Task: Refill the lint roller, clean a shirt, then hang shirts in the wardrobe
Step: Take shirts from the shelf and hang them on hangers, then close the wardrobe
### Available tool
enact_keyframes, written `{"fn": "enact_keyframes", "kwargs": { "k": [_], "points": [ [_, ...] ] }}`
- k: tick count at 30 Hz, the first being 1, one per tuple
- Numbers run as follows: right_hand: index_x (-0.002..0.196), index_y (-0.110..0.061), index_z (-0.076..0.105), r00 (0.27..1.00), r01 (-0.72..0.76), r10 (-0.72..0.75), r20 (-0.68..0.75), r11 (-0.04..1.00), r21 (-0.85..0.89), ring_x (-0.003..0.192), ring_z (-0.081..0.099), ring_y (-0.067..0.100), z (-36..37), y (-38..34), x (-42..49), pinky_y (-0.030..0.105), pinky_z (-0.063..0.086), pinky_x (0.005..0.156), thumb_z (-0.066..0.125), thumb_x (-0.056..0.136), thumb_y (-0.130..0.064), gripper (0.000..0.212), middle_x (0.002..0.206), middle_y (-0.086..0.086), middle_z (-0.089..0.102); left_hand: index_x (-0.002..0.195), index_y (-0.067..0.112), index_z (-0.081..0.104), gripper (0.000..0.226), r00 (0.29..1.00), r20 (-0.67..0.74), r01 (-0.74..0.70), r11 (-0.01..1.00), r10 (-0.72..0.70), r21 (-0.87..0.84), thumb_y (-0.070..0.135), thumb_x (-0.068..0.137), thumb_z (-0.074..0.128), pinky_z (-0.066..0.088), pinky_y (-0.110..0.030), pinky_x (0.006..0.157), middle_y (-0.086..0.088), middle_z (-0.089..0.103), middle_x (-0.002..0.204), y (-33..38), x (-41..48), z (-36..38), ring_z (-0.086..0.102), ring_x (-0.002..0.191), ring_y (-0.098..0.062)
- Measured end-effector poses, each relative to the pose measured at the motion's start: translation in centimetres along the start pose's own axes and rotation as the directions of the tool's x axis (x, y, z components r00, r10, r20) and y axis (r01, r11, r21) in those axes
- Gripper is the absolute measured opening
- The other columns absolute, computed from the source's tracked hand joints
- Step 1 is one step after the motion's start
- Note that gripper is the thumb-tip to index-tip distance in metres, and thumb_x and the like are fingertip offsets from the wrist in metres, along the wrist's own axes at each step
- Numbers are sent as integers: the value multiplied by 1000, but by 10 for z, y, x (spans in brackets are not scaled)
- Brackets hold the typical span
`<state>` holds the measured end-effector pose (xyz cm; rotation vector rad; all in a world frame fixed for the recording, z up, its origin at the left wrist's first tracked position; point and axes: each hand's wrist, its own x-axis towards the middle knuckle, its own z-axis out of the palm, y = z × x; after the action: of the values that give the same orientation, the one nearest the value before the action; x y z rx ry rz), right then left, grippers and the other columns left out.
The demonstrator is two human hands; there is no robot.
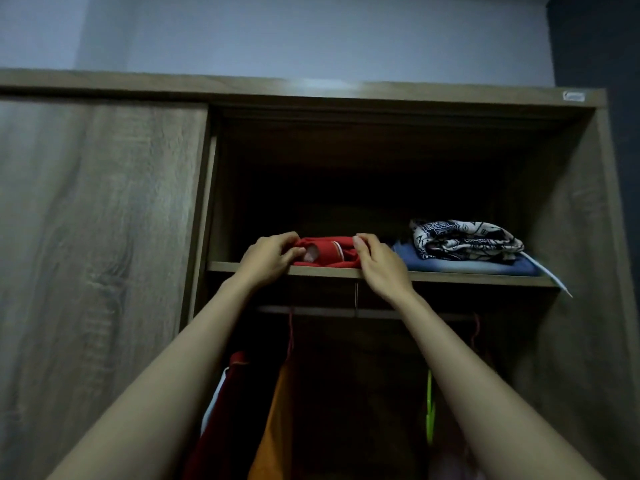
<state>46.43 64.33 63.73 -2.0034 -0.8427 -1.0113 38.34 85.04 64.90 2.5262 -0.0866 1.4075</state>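
Observation:
A folded red shirt (329, 252) with a white stripe lies on the upper shelf (450, 276) of the open wardrobe. Both my arms reach up to it. My left hand (268, 256) grips its left end, fingers curled over the top and thumb at the front. My right hand (379, 263) grips its right end, fingers curled round the fold. Below the shelf, a red shirt (225, 410) and an orange shirt (273, 427) hang from the rail (381, 312).
To the right on the same shelf sits a blue folded garment (460, 265) with a black-and-white patterned cloth (464, 239) on top. The sliding wooden door (97, 237) covers the wardrobe's left half. A green hanger (429, 410) hangs lower right.

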Motion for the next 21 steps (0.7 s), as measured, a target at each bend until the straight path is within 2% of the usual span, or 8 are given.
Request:
{"fn": "enact_keyframes", "kwargs": {
  "k": [2,5,9,12,15,17,19,21],
  "points": [
    [129,-24,47,998,54,-50,-26,989,140,109,57,20,-1,1,-5,32,47,78,30,100,-49,42,120,7,59,94,23,62,8,996,-68,-71,985,61,-155,28,96,56,50,-30,77,3,67,87,0,-1,-3,63,83,-9],
    [120,-26,55,987,139,-90,-135,902,409,106,59,13,-5,-2,-17,39,52,87,37,97,-51,38,112,0,61,84,23,62,16,975,-207,-168,881,81,-442,17,97,55,44,-14,69,10,63,76,3,-7,-8,57,72,5],
    [121,-32,52,982,140,-56,-183,861,489,102,61,13,-3,-6,-26,42,55,85,34,92,-60,45,109,-3,61,91,22,61,30,973,-232,-161,747,9,-646,34,103,37,47,-13,74,11,63,88,7,-22,0,60,83,3],
    [123,-34,53,981,128,-34,-190,852,507,100,62,12,0,-14,-22,25,53,77,32,92,-59,45,110,-2,63,113,15,63,51,966,-234,-88,710,-110,-699,49,100,27,49,-18,89,7,64,112,24,-22,11,61,105,-2],
    [122,-31,55,989,87,-6,-144,824,560,102,62,17,10,-24,-21,34,56,78,38,96,-52,38,115,3,61,108,12,66,47,925,-320,-78,723,-204,-686,40,105,29,54,-22,77,-5,69,101,40,-19,19,67,90,-10],
    [113,-22,61,980,81,44,-192,799,596,103,62,16,16,-28,-24,28,53,85,45,98,-40,28,106,-1,65,104,10,67,47,900,-363,-76,733,-241,-676,36,106,28,53,-23,77,-7,68,100,47,-21,22,67,91,-16],
    [100,-18,65,970,72,99,-221,754,653,95,63,11,15,-29,-28,20,49,79,52,97,-29,17,92,-9,66,103,9,67,47,892,-386,-83,752,-237,-654,35,106,28,52,-23,78,-5,68,100,53,-27,21,66,94,-17],
    [93,-15,66,965,71,122,-233,733,677,84,62,6,9,-31,-31,20,49,74,54,96,-26,17,83,-9,64,105,10,64,47,907,-372,-109,745,-197,-659,38,106,27,52,-24,83,1,67,105,55,-33,16,65,99,-11]
  ]
}}
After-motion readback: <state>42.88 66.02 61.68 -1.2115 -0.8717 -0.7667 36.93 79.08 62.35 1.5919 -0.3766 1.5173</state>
